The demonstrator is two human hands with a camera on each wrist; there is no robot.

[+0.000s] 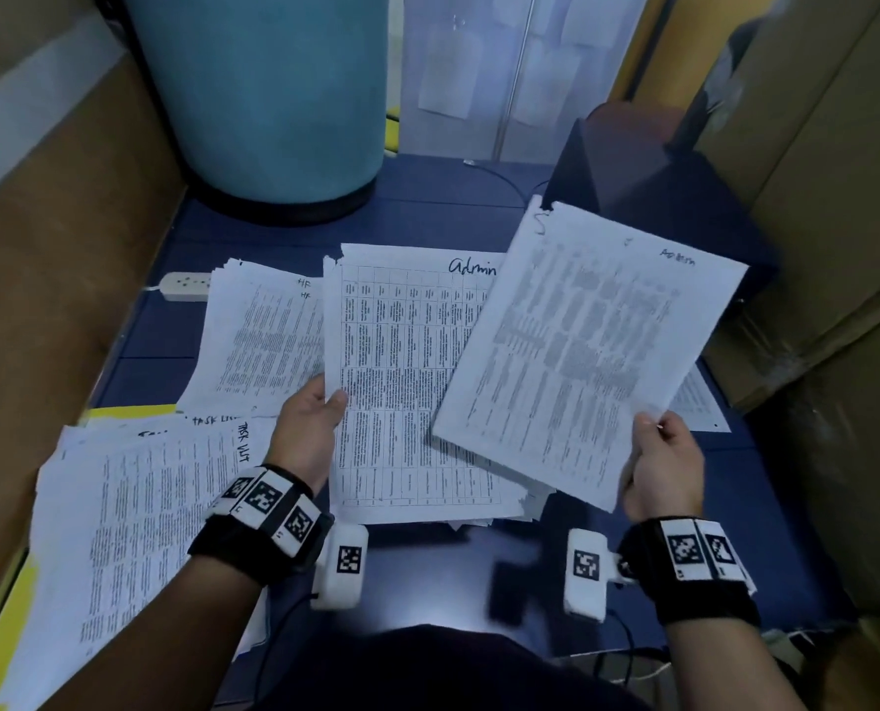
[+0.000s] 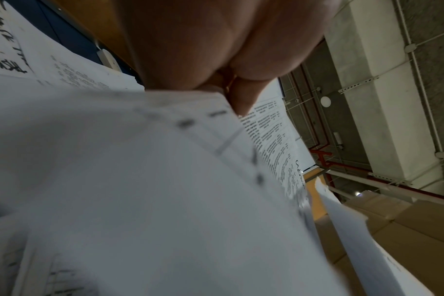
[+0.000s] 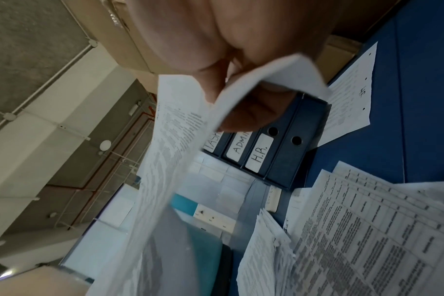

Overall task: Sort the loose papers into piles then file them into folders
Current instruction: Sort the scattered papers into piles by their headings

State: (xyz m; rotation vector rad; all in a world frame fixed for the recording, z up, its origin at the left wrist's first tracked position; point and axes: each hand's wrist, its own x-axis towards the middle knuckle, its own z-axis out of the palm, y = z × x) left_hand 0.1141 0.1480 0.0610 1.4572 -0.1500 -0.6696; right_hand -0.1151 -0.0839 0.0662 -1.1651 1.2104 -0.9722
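On the blue table (image 1: 417, 207), my left hand (image 1: 325, 397) grips the left edge of the stack headed "Admin" (image 1: 402, 382), thumb (image 2: 241, 100) on top. My right hand (image 1: 651, 428) pinches the lower corner of a printed sheet (image 1: 581, 351), also marked Admin, and holds it tilted above that stack's right side. In the right wrist view the sheet (image 3: 170, 140) curls over my fingers (image 3: 248, 114). An "HR" pile (image 1: 263, 341) lies to the left. A "Task list" pile (image 1: 145, 505) rests on a yellow folder (image 1: 2, 644). Dark blue binders (image 3: 261, 152) labelled TASK, ADMIN and H.R. stand at the back right.
A teal drum (image 1: 274, 94) stands at the back left, with a white power strip (image 1: 186, 285) near it. Cardboard boxes (image 1: 43, 248) wall in the left, and more boxes (image 1: 838, 197) the right. One loose sheet (image 1: 699, 402) lies by the right edge.
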